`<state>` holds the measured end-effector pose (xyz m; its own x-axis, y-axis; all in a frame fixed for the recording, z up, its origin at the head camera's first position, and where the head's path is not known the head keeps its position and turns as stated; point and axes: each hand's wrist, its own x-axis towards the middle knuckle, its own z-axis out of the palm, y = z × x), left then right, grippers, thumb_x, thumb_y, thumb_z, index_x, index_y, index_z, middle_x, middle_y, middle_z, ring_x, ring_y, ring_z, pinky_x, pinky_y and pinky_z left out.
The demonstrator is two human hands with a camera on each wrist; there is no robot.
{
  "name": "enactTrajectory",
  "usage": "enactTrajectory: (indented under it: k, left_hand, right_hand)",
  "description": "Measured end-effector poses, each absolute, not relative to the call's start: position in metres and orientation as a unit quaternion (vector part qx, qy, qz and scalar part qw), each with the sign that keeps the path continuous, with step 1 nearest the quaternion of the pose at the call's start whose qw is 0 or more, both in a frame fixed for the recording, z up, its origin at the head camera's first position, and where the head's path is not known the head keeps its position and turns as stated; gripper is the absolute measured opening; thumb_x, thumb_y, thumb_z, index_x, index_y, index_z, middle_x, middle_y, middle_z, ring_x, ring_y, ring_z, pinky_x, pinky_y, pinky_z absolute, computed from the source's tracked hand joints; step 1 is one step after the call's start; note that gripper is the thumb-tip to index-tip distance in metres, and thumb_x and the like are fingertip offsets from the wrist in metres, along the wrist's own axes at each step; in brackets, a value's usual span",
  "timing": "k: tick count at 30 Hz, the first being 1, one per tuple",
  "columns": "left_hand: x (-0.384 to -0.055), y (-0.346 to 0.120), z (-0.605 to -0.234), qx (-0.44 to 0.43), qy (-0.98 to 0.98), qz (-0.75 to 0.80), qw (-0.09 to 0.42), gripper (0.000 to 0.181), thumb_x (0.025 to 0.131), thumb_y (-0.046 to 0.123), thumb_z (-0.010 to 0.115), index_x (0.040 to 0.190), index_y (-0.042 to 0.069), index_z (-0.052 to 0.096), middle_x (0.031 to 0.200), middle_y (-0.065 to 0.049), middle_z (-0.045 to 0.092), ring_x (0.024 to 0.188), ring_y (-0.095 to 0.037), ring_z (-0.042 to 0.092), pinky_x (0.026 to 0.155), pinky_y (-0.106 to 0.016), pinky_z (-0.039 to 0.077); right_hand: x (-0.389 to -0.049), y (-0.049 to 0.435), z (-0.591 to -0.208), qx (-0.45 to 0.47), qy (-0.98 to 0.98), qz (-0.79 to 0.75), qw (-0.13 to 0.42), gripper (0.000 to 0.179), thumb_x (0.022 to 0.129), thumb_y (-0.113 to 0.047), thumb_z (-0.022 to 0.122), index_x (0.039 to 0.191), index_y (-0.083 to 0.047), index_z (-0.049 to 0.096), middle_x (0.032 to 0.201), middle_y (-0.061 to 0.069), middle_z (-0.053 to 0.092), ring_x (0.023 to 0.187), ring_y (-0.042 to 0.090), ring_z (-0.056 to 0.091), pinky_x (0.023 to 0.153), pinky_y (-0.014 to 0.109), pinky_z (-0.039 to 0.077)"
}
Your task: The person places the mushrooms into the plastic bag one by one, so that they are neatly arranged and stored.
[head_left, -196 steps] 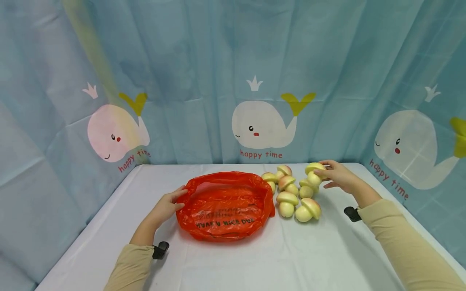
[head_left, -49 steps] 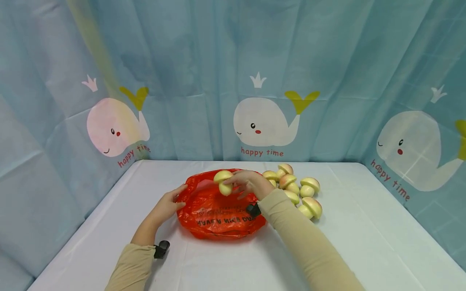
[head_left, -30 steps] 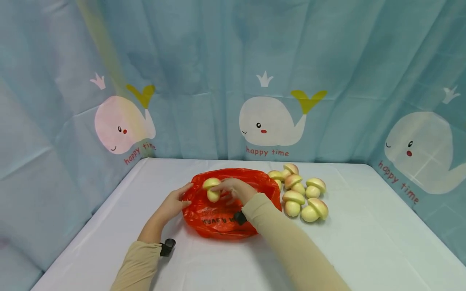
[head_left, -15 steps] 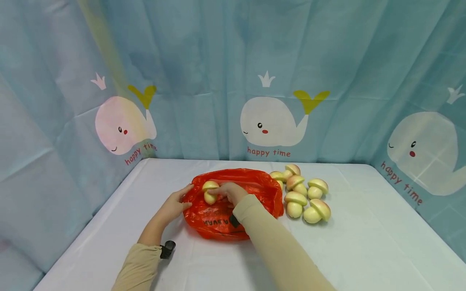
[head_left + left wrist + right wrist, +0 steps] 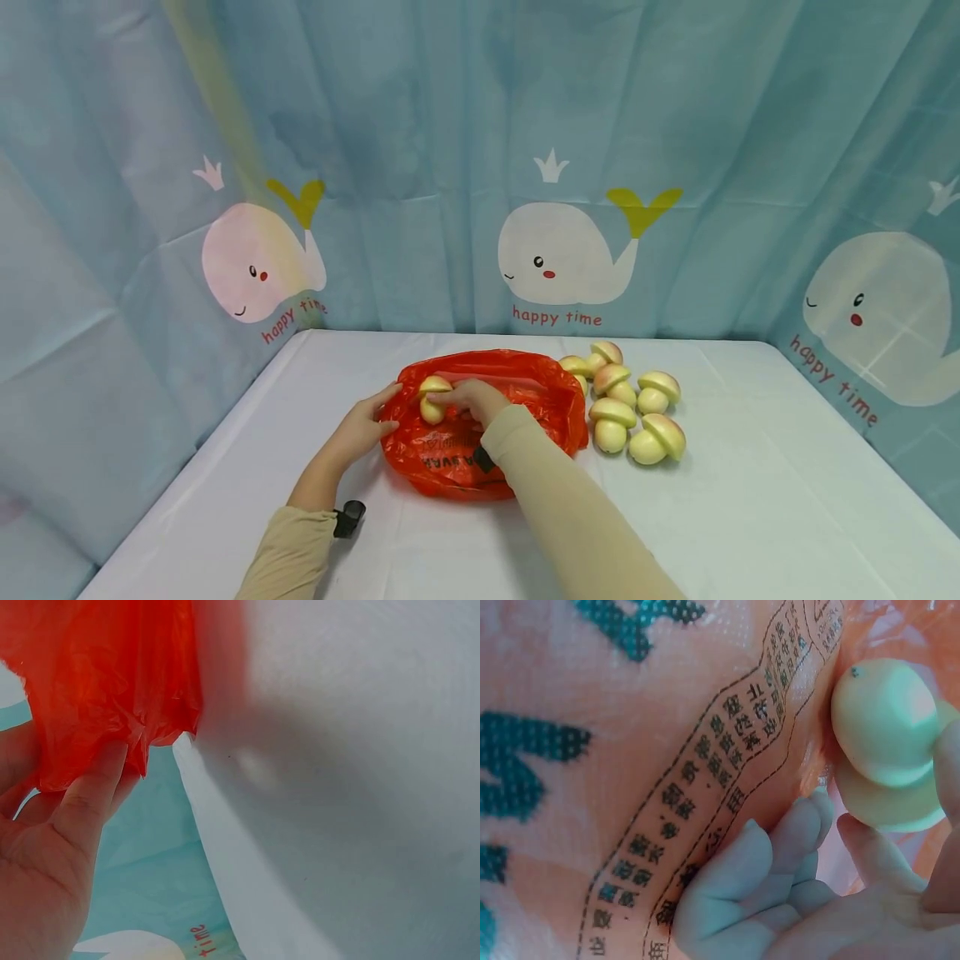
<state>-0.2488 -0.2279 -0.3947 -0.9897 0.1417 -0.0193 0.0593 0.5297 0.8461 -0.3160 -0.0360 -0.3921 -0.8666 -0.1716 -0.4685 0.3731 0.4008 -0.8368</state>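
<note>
A red plastic bag lies on the table with its mouth spread wide. My left hand grips the bag's left rim; in the left wrist view, the thumb and fingers pinch the red film. Inside the bag, toward its left side, my right hand holds a yellow toy mushroom by thumb and forefinger. Seen from the right wrist, the mushroom is between thumb and forefinger, while the other fingers lie curled near the printed film.
Several more toy mushrooms, yellow with pinkish caps, stand grouped just right of the bag. A white cloth covers the table. A blue curtain printed with whales hangs behind and at both sides.
My right hand has carried one mushroom from the group at right, leftward over the rim and down into the bag. The left hand has kept its grip on the rim.
</note>
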Motion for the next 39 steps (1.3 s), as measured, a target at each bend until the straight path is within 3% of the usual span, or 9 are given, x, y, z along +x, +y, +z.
enactTrajectory:
  k: [4, 12, 24, 34, 39]
  left_hand:
    - [-0.247, -0.228, -0.395, 0.060, 0.871, 0.486, 0.043, 0.062, 0.091, -0.010, 0.052, 0.149, -0.003, 0.031, 0.155, -0.024, 0.022, 0.142, -0.044, 0.018, 0.111, -0.055, 0.025]
    - [-0.246, -0.228, -0.393, 0.056, 0.873, 0.482, 0.046, 0.061, 0.093, -0.008, 0.052, 0.150, -0.001, 0.031, 0.156, -0.024, 0.022, 0.142, -0.045, 0.018, 0.111, -0.056, 0.025]
    - [-0.246, -0.226, -0.391, 0.070, 0.877, 0.473, 0.044, 0.061, 0.092, -0.008, 0.052, 0.149, -0.004, 0.030, 0.156, -0.025, 0.021, 0.142, -0.045, 0.018, 0.111, -0.056, 0.024]
    - [-0.244, -0.226, -0.390, 0.054, 0.882, 0.466, 0.047, 0.062, 0.093, -0.007, 0.052, 0.150, -0.002, 0.030, 0.156, -0.025, 0.021, 0.142, -0.046, 0.018, 0.110, -0.056, 0.027]
    - [-0.244, -0.223, -0.389, 0.058, 0.880, 0.470, 0.047, 0.061, 0.093, -0.007, 0.052, 0.150, -0.002, 0.030, 0.156, -0.025, 0.022, 0.142, -0.046, 0.019, 0.110, -0.057, 0.027]
  right_hand:
    - [-0.310, -0.030, -0.387, 0.049, 0.784, -0.562, 0.261, 0.061, 0.079, -0.038, 0.079, 0.133, -0.016, 0.058, 0.116, 0.014, 0.056, 0.106, 0.032, 0.049, 0.094, 0.047, 0.041]
    - [-0.312, -0.028, -0.388, 0.046, 0.779, -0.569, 0.260, 0.069, 0.081, -0.035, 0.078, 0.142, -0.016, 0.051, 0.117, 0.013, 0.056, 0.105, 0.032, 0.049, 0.096, 0.048, 0.041]
    - [-0.316, -0.011, -0.369, 0.045, 0.786, -0.563, 0.252, 0.075, 0.084, -0.031, 0.076, 0.147, -0.009, 0.040, 0.128, 0.021, 0.056, 0.113, 0.038, 0.054, 0.099, 0.055, 0.043]
    - [-0.315, 0.030, -0.331, 0.020, 0.795, -0.552, 0.251, 0.070, 0.090, -0.032, 0.070, 0.149, -0.015, 0.038, 0.138, 0.021, 0.052, 0.120, 0.040, 0.053, 0.102, 0.059, 0.039]
    - [-0.312, 0.059, -0.318, 0.011, 0.796, -0.557, 0.237, 0.069, 0.093, -0.033, 0.066, 0.151, -0.016, 0.034, 0.139, 0.022, 0.050, 0.118, 0.039, 0.055, 0.100, 0.054, 0.043]
